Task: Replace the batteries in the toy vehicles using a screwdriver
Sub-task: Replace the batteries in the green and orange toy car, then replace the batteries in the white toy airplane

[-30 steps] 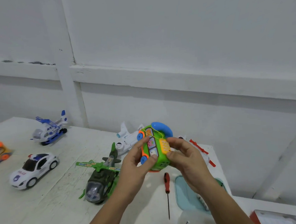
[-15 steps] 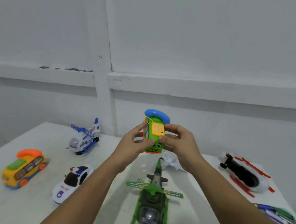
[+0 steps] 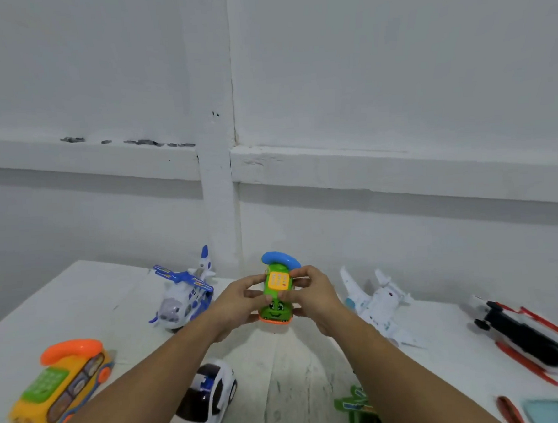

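Since both hands clamp the green toy [image 3: 276,296] from either side, it hangs above the surface [image 3: 291,374] at far centre, touching nothing else.

- Left hand [image 3: 236,307] grips the toy's left flank and right hand [image 3: 315,299] its right flank, thumbs on top and fingers curled round.
- Long axis runs near to far and tilts up: face end near and low, blue handset [image 3: 279,259] far and high.
- Keypad [image 3: 278,280] faces the camera. The underside faces away and is hidden, so no battery door shows.
- Judgement: the toy needs rolling over about that long axis before any screw can be reached.
- A blurred red handle [image 3: 508,409], probably the screwdriver, lies at the near right edge beside a teal tray [image 3: 551,410], well apart from the toy.
- The right hand is on that side, so it is the nearer one to fetch it. The left hand would then hold the toy alone.
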`<state>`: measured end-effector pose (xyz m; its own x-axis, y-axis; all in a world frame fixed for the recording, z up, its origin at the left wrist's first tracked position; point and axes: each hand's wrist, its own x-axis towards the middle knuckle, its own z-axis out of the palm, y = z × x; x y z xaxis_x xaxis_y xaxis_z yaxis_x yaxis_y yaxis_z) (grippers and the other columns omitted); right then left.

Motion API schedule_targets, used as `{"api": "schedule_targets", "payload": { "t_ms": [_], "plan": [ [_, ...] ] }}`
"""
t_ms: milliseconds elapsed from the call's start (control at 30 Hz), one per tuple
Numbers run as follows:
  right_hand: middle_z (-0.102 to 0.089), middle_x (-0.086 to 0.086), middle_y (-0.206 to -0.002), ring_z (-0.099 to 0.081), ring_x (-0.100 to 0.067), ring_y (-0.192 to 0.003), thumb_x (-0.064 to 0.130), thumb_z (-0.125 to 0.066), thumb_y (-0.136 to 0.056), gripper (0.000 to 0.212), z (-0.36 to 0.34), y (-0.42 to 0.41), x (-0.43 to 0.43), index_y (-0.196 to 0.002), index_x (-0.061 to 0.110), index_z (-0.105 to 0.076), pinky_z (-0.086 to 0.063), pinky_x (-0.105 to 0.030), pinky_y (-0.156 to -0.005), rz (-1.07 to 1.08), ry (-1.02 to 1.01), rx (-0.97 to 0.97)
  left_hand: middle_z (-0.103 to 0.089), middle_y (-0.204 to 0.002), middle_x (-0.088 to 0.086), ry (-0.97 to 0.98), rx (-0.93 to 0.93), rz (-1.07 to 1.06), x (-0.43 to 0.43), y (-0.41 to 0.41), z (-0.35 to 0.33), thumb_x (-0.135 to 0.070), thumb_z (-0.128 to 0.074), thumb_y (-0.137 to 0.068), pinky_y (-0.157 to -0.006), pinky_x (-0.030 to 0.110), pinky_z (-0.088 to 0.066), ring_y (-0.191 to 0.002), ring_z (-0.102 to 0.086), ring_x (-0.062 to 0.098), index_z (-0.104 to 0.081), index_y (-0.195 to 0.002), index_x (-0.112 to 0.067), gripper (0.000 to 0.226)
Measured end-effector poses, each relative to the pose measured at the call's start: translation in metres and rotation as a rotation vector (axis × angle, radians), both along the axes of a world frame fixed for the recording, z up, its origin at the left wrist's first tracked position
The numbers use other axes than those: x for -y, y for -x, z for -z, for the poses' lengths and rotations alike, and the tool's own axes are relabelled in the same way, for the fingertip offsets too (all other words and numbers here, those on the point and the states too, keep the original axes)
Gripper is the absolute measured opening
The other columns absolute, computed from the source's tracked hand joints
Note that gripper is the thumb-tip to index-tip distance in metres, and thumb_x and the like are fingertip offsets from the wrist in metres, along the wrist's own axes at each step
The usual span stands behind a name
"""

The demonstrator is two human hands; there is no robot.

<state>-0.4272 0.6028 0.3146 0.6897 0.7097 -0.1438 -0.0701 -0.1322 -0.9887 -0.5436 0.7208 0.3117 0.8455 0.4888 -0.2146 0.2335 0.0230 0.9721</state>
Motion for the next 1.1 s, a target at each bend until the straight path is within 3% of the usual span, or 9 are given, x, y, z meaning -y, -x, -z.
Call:
{"api": "schedule_targets", "payload": {
  "t_ms": [200,267,400,567,733,900,1000,1100],
  "plan": [
    [-0.057,-0.003,-0.093,-0.062,-0.022,-0.083,-0.006,-0.074,-0.078,0.045,0.022,-0.008,-0.021,-0.113,0.008,-0.049,-0.056,-0.043,-0.072,0.014,0.151,0.014,-0.070,-0.109,0.012,0.047,-0.053,0.046,-0.022,-0.012,0.028,-0.001,-0.060,-0.093,-0.074,0.022,-0.057,-0.091,-0.070,0.016,-0.047,-0.140,-0.012,0.050],
    [-0.058,-0.003,-0.094,-0.063,-0.024,-0.087,-0.005,-0.074,-0.078,0.042,0.027,-0.010,-0.026,-0.106,0.013,-0.048,-0.057,-0.046,-0.076,0.015,0.192,0.003,-0.070,-0.109,0.012,0.044,-0.082,0.057,-0.027,-0.015,0.035,0.001,-0.059,-0.094,-0.070,0.021,-0.056,-0.089,-0.069,0.015,-0.048,-0.140,-0.013,0.050],
    [-0.059,-0.005,-0.097,-0.064,-0.033,-0.102,-0.003,-0.075,-0.078,0.042,0.033,-0.013,-0.030,-0.100,0.016,-0.046,-0.058,-0.054,-0.080,-0.032,0.265,0.010,-0.069,-0.107,0.006,0.003,-0.154,0.100,-0.033,-0.020,0.041,-0.003,-0.060,-0.094,-0.075,0.025,-0.054,-0.092,-0.067,0.015,-0.046,-0.140,-0.016,0.049],
    [-0.056,-0.003,-0.098,-0.064,-0.030,-0.095,-0.003,-0.075,-0.079,0.042,0.035,-0.019,-0.030,-0.104,0.013,-0.046,-0.059,-0.050,-0.077,-0.047,0.268,0.038,-0.069,-0.111,0.004,0.017,-0.183,0.094,-0.042,-0.024,0.045,-0.006,-0.063,-0.093,-0.081,0.031,-0.054,-0.095,-0.068,0.018,-0.047,-0.138,-0.020,0.049],
    [-0.057,-0.005,-0.106,-0.063,-0.030,-0.100,0.013,-0.078,-0.081,0.043,0.034,-0.024,-0.028,-0.111,0.015,-0.046,-0.057,-0.047,-0.079,-0.110,0.375,0.193,-0.068,-0.111,0.002,0.015,-0.223,0.078,-0.044,-0.026,0.046,-0.008,-0.066,-0.091,-0.081,0.035,-0.054,-0.100,-0.067,0.020,-0.049,-0.134,-0.026,0.050],
    [-0.060,-0.008,-0.105,-0.059,-0.022,-0.086,0.019,-0.076,-0.082,0.046,0.034,-0.028,-0.024,-0.117,0.019,-0.046,-0.056,-0.040,-0.071,-0.167,0.440,0.281,-0.063,-0.113,0.005,-0.185,-0.257,0.025,-0.042,-0.032,0.044,-0.010,-0.072,-0.084,-0.079,0.036,-0.055,-0.100,-0.064,0.023,-0.050,-0.129,-0.025,0.052],
    [-0.062,-0.012,-0.115,-0.058,-0.022,-0.087,0.019,-0.074,-0.083,0.044,0.031,-0.031,-0.020,-0.118,0.026,-0.048,-0.055,-0.034,-0.065,-0.198,0.482,0.308,-0.055,-0.115,0.004,-0.424,-0.226,0.008,-0.038,-0.034,0.043,-0.008,-0.076,-0.078,-0.070,0.024,-0.050,-0.094,-0.058,0.017,-0.049,-0.132,-0.024,0.062],
    [-0.061,-0.012,-0.119,-0.058,-0.021,-0.088,0.018,-0.073,-0.084,0.049,0.025,-0.035,-0.014,-0.127,0.026,-0.051,-0.053,-0.028,-0.060,-0.238,0.501,0.326,-0.052,-0.118,0.005,-0.619,-0.226,0.037,-0.032,-0.036,0.039,-0.006,-0.074,-0.077,-0.078,0.025,-0.048,-0.093,-0.052,0.015,-0.050,-0.133,-0.024,0.063]
  ]
}}
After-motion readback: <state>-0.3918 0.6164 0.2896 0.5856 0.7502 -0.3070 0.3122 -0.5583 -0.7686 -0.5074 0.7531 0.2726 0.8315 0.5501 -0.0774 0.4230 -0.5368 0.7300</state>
